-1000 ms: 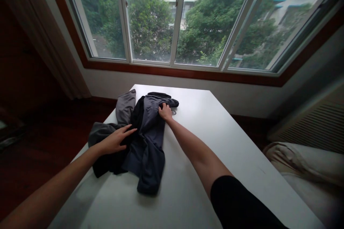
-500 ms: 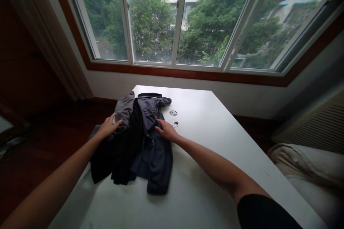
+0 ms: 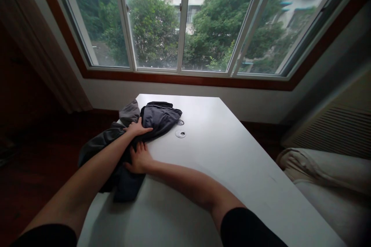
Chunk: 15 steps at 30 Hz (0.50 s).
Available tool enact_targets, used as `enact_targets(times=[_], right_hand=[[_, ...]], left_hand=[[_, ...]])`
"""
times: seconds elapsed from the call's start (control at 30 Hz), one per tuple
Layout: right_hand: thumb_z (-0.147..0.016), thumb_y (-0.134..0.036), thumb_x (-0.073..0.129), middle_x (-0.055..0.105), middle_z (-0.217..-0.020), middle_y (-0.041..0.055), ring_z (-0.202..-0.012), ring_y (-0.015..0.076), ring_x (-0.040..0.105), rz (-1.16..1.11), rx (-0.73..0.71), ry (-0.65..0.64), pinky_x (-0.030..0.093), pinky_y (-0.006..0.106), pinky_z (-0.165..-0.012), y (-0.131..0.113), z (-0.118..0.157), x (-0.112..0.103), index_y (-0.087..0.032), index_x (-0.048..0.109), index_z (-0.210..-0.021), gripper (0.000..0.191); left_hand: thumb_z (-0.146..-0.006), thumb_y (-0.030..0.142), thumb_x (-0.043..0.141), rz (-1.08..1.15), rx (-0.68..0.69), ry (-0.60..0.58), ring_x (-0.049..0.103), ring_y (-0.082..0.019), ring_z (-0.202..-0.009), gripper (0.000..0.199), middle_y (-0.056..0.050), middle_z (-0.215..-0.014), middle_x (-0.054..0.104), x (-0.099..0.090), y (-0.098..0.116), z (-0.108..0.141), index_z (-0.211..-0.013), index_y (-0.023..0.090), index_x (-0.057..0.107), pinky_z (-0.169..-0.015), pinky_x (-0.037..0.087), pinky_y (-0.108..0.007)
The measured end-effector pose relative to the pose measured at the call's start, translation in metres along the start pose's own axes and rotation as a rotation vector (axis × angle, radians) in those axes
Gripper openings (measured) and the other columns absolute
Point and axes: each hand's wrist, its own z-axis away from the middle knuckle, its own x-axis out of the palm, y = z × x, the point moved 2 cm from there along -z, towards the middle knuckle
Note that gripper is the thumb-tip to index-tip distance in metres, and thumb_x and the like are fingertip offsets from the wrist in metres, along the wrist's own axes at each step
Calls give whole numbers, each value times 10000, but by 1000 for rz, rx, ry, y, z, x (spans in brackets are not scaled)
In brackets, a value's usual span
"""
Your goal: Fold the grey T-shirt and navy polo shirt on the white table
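Observation:
A dark grey-and-navy garment (image 3: 158,121) lies bunched on the left side of the white table (image 3: 232,170); a thin white line runs along its far end. My left hand (image 3: 137,128) rests on its middle, thumb stretched to the right and fingers apart. Just nearer to me, my right hand (image 3: 140,158) presses on the garment's lower part, fingers spread. Beside it, a lighter grey piece of clothing (image 3: 129,112) hangs at the table's left edge. More dark cloth (image 3: 97,142) spills over that edge, partly hidden by my left forearm.
Two round fittings, the nearer one a cable hole cover (image 3: 180,134), are set in the tabletop right of the clothes. Beyond the table are a wall and a wide window (image 3: 179,73). Folded beige bedding (image 3: 327,166) lies at the right, and a curtain (image 3: 58,65) hangs at the left.
My right hand has swept left and towards me, carrying the garment's lower part leftward. My left hand has moved right onto the garment. Dark cloth now reaches further past the left edge.

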Motion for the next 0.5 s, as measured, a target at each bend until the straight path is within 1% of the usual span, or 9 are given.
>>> enact_targets(times=[0.07, 0.13, 0.2, 0.27, 0.33, 0.4, 0.43, 0.47, 0.5], right_hand=[[-858, -688, 694, 209, -1633, 311, -1531, 489, 168, -19, -2, -1, 198, 687, -1219, -5, -10, 1, -52, 279, -1624, 1079], [-883, -690, 673, 202, -1641, 294, -1532, 472, 191, -37, -64, -14, 239, 658, -1217, -6, -3, -2, -93, 286, -1630, 1032], [-939, -669, 615, 212, -1650, 260, -1530, 451, 223, -40, -164, -39, 284, 625, -1211, -7, 18, -7, -140, 358, -1605, 888], [-979, -645, 564, 217, -1654, 241, -1531, 455, 221, -29, -258, -52, 305, 612, -1204, -14, 45, -9, -151, 448, -1552, 766], [-980, -646, 561, 239, -1653, 224, -1536, 466, 189, -25, -352, -43, 307, 619, -1199, -27, 65, -7, -159, 486, -1528, 737], [-959, -646, 605, 314, -1636, 186, -1537, 455, 196, -38, -459, -46, 290, 626, -1207, -45, 71, -4, -193, 514, -1516, 724], [-950, -629, 635, 373, -1612, 166, -1530, 434, 236, -55, -506, -62, 283, 610, -1219, -54, 68, -2, -203, 547, -1490, 693], [-955, -585, 658, 437, -1578, 144, -1516, 396, 294, -86, -559, -94, 283, 568, -1234, -61, 63, -1, -203, 591, -1446, 626], [-971, -512, 669, 497, -1538, 123, -1493, 344, 359, -133, -622, -142, 291, 501, -1247, -66, 58, -1, -194, 634, -1393, 530]], left_hand=[[-735, 847, 607, -64, -36, 16, 515, -518, -1345, 1180, -309, -1507, 478, 2, -3, -2, -1657, 219, 223, -1038, 422, -625], [-811, 769, 574, -93, -5, 75, 572, -466, -1296, 1038, -268, -1461, 528, 4, -9, -3, -1649, 256, 240, -1019, 453, -565], [-861, 716, 533, -112, 23, 141, 612, -436, -1245, 938, -245, -1412, 565, 5, -15, -3, -1638, 262, 266, -999, 470, -529], [-883, 698, 509, -124, 15, 177, 627, -427, -1217, 887, -237, -1382, 585, 5, -16, -3, -1624, 259, 293, -986, 474, -522], [-890, 685, 507, -126, -2, 183, 637, -424, -1193, 851, -237, -1357, 602, 6, -11, -4, -1599, 246, 334, -967, 480, -517], [-890, 661, 520, -126, -21, 182, 644, -425, -1173, 817, -239, -1340, 612, 5, -3, -5, -1568, 228, 377, -947, 489, -512], [-891, 650, 523, -129, -30, 183, 644, -426, -1169, 804, -242, -1338, 613, 5, 0, -5, -1556, 218, 392, -942, 490, -512], [-895, 641, 521, -133, -38, 186, 643, -428, -1170, 796, -246, -1341, 610, 4, 3, -5, -1552, 209, 397, -943, 489, -514], [-901, 640, 513, -138, -42, 189, 639, -430, -1177, 798, -252, -1348, 605, 3, 5, -4, -1556, 201, 391, -950, 485, -515]])
